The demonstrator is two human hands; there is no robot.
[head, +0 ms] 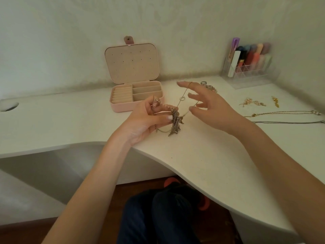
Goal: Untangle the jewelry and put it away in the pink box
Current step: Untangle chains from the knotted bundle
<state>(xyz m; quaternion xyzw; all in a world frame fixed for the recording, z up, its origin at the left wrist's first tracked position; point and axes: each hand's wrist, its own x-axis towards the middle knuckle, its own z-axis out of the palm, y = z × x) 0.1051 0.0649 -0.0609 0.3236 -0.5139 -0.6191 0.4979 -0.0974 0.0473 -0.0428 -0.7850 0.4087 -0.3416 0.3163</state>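
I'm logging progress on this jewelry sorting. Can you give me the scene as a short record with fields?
left hand: grips the tangled jewelry clump, held just above the desk
right hand: fingers spread, a thin gold chain looped over them and running to the clump
pink box: open, lid upright, compartments look empty
already separated: two necklaces and earrings laid out on the white desk, right side
other: clear organizer of cosmetics at the back right
stage: untangling, nothing boxed yet
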